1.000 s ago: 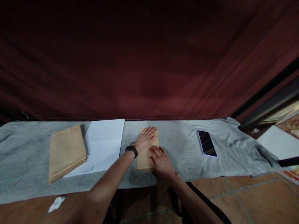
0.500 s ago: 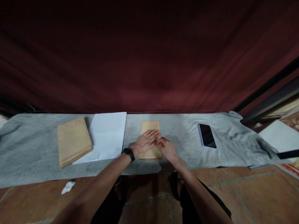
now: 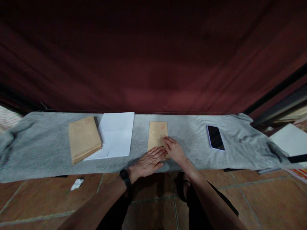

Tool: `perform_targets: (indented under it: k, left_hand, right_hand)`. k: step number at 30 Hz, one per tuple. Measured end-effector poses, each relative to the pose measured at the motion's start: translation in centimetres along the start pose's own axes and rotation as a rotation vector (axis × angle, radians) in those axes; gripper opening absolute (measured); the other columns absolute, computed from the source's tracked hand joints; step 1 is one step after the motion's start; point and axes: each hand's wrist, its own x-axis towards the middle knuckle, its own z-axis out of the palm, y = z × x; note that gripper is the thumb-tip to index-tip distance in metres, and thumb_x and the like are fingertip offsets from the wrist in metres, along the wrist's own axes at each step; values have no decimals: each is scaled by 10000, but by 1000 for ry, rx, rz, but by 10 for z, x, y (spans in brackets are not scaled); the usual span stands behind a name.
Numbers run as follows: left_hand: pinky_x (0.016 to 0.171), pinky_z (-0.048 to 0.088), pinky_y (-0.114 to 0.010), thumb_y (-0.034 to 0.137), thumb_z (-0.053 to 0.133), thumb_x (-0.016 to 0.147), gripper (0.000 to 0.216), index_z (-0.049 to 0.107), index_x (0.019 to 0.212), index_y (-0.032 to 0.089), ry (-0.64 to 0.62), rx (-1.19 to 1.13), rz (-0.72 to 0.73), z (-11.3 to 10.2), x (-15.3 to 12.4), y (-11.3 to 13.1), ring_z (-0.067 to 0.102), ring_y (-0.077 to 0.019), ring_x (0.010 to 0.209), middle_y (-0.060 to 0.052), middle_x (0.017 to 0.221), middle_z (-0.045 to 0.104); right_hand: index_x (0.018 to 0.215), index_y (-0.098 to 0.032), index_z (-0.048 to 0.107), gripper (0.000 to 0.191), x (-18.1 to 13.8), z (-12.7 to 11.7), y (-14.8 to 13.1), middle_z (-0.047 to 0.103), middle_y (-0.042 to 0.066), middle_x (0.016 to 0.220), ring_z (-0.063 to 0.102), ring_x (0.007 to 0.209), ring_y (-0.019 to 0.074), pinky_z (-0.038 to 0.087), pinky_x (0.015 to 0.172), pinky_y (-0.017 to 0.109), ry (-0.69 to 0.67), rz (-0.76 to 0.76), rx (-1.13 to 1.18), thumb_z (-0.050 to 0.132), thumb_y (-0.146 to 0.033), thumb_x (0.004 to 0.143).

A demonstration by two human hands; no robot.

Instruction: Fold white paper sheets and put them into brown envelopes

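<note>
1. Brown envelope (image 3: pixel 155 134): flat on grey cloth (image 3: pixel 192 137), white paper (image 3: pixel 118 132) at its 9 o'clock.
2. Left hand (image 3: pixel 148 161): fingers extended flat, envelope's 6 o'clock end. Right hand (image 3: pixel 174 150): fingers curled, 4 o'clock; can't tell if gripping.
3. Risk: uneven push could ruck grey cloth, creasing envelope.

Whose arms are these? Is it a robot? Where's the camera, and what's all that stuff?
No robot: they belong to a person. The camera is worn on that person's head, looking forward and down.

On a grey cloth, from left to right, lie a pile of brown envelopes, partly over white paper; a single envelope; and a phone.

The left hand lies flat across the single envelope's near end. The right hand, fingers bent, is at its right edge; whether it pinches is hard to tell.
</note>
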Motion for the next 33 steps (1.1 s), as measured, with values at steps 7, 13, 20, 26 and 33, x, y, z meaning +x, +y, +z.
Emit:
perform_targets:
  k: [7, 13, 20, 26, 33]
  left_hand:
    - [1257, 176, -445, 436, 618, 908, 616, 492, 1466, 205, 7, 120, -22, 14, -26, 10, 342, -271, 1488, -114, 1568, 433]
    - [1255, 159, -449, 475, 661, 869, 808, 334, 1560, 213, -104, 172, 15, 6, -29, 12, 255, -289, 1521, -115, 1633, 302]
    - [1269, 76, -455, 371, 607, 914, 831, 160, 1605, 257, -66, 200, 78, 11, -33, 9, 142, -241, 1551, -71, 1676, 179]
    - [1269, 127, -464, 302, 588, 936, 772, 186, 1592, 240, -37, 198, 106, 9, -34, 8, 163, -236, 1547, -88, 1666, 220]
    - [1266, 167, -444, 254, 576, 943, 735, 206, 1579, 237, -34, 264, 120, 10, -33, 6, 171, -213, 1543, -82, 1660, 249]
  right_hand:
    - [1490, -294, 473, 457, -10, 10, -9, 400, 33, 1590, 364, 1474, 208, 213, 1250, 473, -226, -238, -131, 434, -365, 1040]
    - [1530, -358, 383, 477, 4, 10, -7, 299, -32, 1633, 258, 1518, 185, 113, 1271, 453, -350, -240, -92, 390, -400, 1055]
    - [1506, -324, 443, 478, 70, 25, 8, 314, 5, 1627, 282, 1510, 217, 145, 1260, 463, -296, -255, -161, 447, -387, 1032]
    - [1547, -229, 386, 519, 122, 30, 24, 299, 64, 1633, 265, 1517, 219, 123, 1258, 440, -235, -224, -278, 356, -382, 1051]
    - [1585, -185, 285, 574, 127, 33, 24, 243, 61, 1653, 213, 1533, 224, 116, 1263, 456, -291, -208, -455, 256, -427, 1065]
